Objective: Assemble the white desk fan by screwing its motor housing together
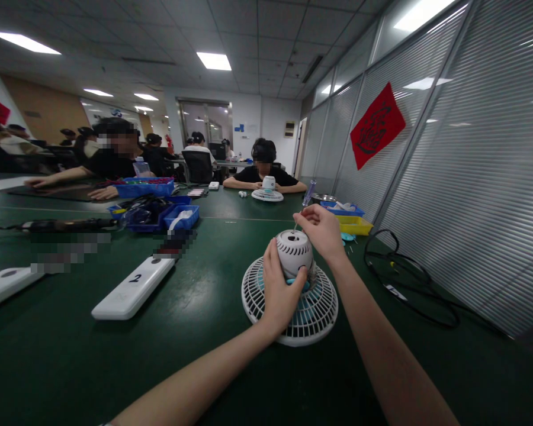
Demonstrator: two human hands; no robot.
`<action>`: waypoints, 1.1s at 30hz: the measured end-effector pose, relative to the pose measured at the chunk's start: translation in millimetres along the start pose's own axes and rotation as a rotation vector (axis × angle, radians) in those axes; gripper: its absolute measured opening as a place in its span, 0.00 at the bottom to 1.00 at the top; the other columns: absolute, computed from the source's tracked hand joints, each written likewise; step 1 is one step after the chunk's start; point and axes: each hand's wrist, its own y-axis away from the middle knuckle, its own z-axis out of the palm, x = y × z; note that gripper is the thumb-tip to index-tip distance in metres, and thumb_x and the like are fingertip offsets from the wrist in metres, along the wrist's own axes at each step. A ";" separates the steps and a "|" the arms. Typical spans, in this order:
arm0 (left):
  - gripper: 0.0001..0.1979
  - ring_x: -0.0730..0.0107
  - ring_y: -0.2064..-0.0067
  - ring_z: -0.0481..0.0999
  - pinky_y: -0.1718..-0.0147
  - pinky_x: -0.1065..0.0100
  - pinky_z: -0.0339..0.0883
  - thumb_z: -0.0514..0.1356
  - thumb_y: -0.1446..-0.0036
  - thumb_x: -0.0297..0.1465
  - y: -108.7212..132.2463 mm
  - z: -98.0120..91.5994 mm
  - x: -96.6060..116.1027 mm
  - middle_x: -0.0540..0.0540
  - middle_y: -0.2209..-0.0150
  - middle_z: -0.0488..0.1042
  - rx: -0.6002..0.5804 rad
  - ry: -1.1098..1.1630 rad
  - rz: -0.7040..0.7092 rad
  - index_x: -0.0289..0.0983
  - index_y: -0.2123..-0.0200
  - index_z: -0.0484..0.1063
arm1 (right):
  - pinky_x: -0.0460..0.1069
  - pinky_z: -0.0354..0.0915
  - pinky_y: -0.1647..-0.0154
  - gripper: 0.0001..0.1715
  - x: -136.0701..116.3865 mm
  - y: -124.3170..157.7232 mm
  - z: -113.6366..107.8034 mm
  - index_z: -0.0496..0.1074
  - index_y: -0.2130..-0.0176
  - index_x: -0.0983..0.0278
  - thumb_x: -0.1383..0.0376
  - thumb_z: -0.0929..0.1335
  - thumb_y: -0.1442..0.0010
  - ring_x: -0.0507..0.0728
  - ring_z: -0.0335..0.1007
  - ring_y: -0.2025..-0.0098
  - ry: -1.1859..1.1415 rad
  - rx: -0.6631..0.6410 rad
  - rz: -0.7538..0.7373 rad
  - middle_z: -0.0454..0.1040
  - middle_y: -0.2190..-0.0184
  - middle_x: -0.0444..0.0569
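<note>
A small white fan lies face down on the green table, its round grille (260, 296) underneath and its motor housing (288, 251) pointing up. Light blue blades show through the grille's bars. My left hand (281, 290) is wrapped round the near left side of the housing, fingers on its left and thumb at the front. Over the housing's top, my right hand (322, 228) is closed in a pinch. Between its fingertips a thin light strand (295, 225) reaches down to the top, close to a dark opening; its exact kind is too small to tell.
Left stand white devices, one marked 2 (135, 290), and blue bins (182, 218) with cables. A yellow tray (353, 225), light blue parts (348, 236) and a black cable (420, 287) lie right. Opposite, a person (249, 177) sits behind another fan (267, 192).
</note>
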 end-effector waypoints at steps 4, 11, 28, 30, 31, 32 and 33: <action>0.35 0.57 0.33 0.50 0.35 0.52 0.43 0.57 0.48 0.32 0.1 0.2 -0.3 0.38 0.35 0.51 0.002 0.005 -0.002 0.39 0.38 0.48 | 0.49 0.66 0.72 0.08 -0.9 -1.4 1.0 0.69 0.73 0.64 0.62 0.69 0.50 0.55 0.72 0.73 -0.065 -0.027 0.028 0.76 0.74 0.50; 0.35 0.56 0.33 0.50 0.36 0.51 0.43 0.57 0.47 0.32 0.1 -0.3 -0.6 0.38 0.35 0.51 0.001 0.004 0.007 0.39 0.38 0.48 | 0.47 0.66 0.73 0.08 -0.8 -1.3 1.2 0.72 0.68 0.66 0.66 0.63 0.45 0.52 0.71 0.75 -0.067 -0.061 0.029 0.78 0.72 0.50; 0.35 0.56 0.33 0.50 0.36 0.52 0.44 0.57 0.48 0.32 0.0 0.1 0.3 0.37 0.36 0.51 0.003 -0.001 -0.003 0.38 0.38 0.48 | 0.48 0.67 0.70 0.09 -0.9 0.2 2.5 0.69 0.72 0.64 0.61 0.69 0.49 0.54 0.73 0.73 -0.058 -0.006 0.029 0.77 0.75 0.49; 0.35 0.56 0.34 0.51 0.36 0.52 0.44 0.57 0.48 0.31 -0.1 0.2 0.4 0.37 0.36 0.52 0.010 0.005 0.005 0.38 0.38 0.49 | 0.48 0.67 0.72 0.07 -2.1 -0.2 2.9 0.69 0.72 0.65 0.62 0.68 0.48 0.54 0.73 0.73 -0.087 -0.018 0.053 0.77 0.74 0.50; 0.35 0.56 0.34 0.51 0.36 0.52 0.44 0.57 0.48 0.31 -0.2 0.3 0.5 0.37 0.36 0.52 0.012 0.006 0.006 0.39 0.38 0.49 | 0.47 0.67 0.73 0.07 -2.6 -0.3 3.0 0.69 0.71 0.65 0.63 0.67 0.48 0.53 0.73 0.74 -0.099 -0.027 0.060 0.78 0.74 0.50; 0.35 0.56 0.33 0.51 0.36 0.52 0.43 0.57 0.48 0.31 -0.2 0.3 0.6 0.38 0.36 0.52 0.011 0.005 0.004 0.39 0.38 0.49 | 0.47 0.67 0.74 0.06 -2.7 -0.4 3.1 0.70 0.71 0.65 0.64 0.66 0.47 0.53 0.72 0.74 -0.105 -0.037 0.062 0.78 0.74 0.50; 0.35 0.57 0.33 0.51 0.35 0.53 0.43 0.57 0.48 0.31 -0.3 0.2 0.7 0.38 0.36 0.52 0.009 0.002 -0.001 0.39 0.38 0.49 | 0.47 0.67 0.74 0.06 -2.5 -0.5 3.1 0.70 0.70 0.66 0.64 0.66 0.47 0.53 0.72 0.75 -0.107 -0.045 0.060 0.78 0.73 0.50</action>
